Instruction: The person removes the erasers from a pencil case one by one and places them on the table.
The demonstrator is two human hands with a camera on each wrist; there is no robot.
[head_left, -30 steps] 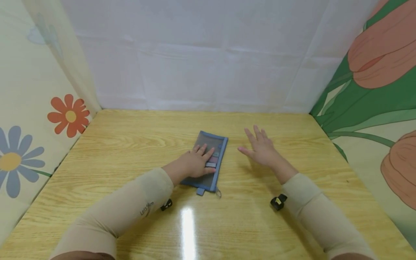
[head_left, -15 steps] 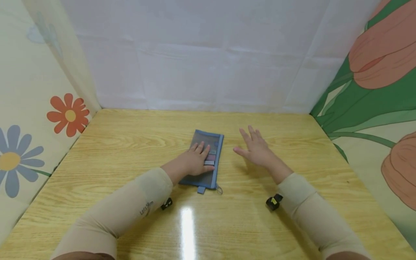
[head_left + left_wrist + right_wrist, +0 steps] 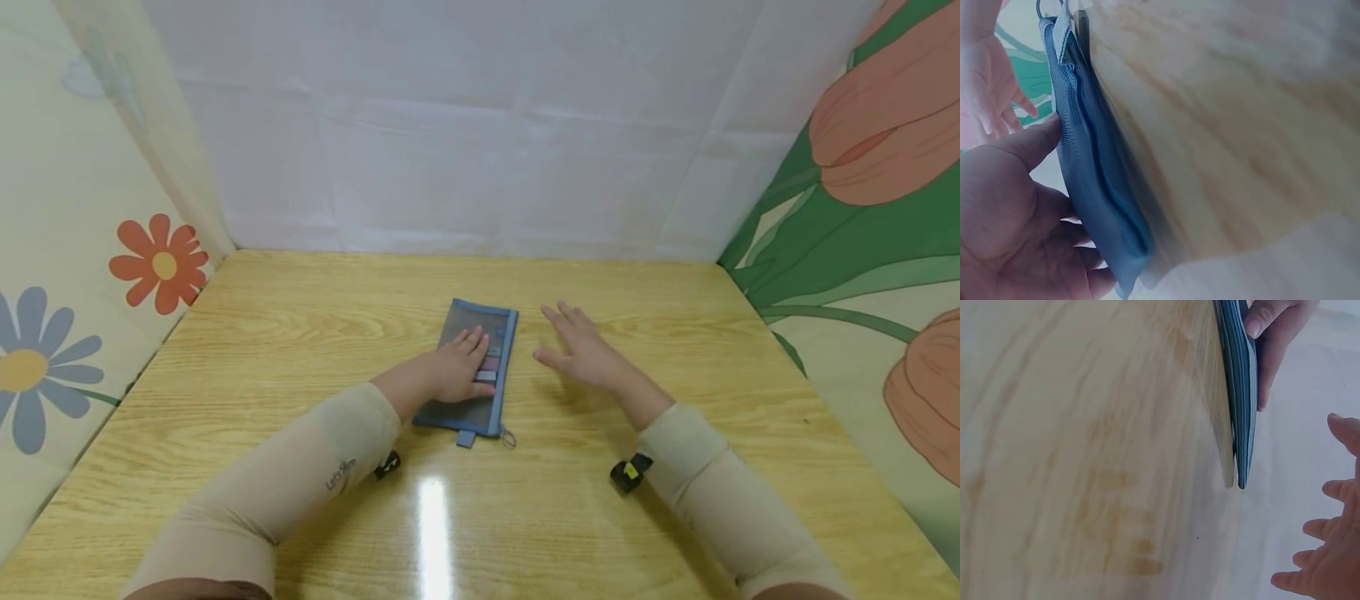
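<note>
A flat mesh zipper pouch (image 3: 472, 412) with blue edging lies on the wooden table. Its zipper runs along the right side, with a ring at the near right corner and a blue fabric tab on the near edge. My left hand (image 3: 453, 371) rests on the pouch, palm down with fingers extended; part of the pouch is hidden beneath it. The left wrist view shows the thumb and fingertips against the upper face of the pouch (image 3: 1088, 150). To the right of the pouch, my right hand (image 3: 585, 350) hovers over the table with spread fingers, holding nothing.
The wooden table (image 3: 337, 308) meets a white cloth backdrop (image 3: 480, 167) at its far edge. Flower-printed panels stand at the left and right sides. A black strap device (image 3: 628, 472) hangs under the right wrist, and a similar one under the left.
The pouch has shifted slightly left under my left hand, whose fingers have drawn closer together. My right hand has moved left, toward the pouch, and its fingers have lowered a little.
</note>
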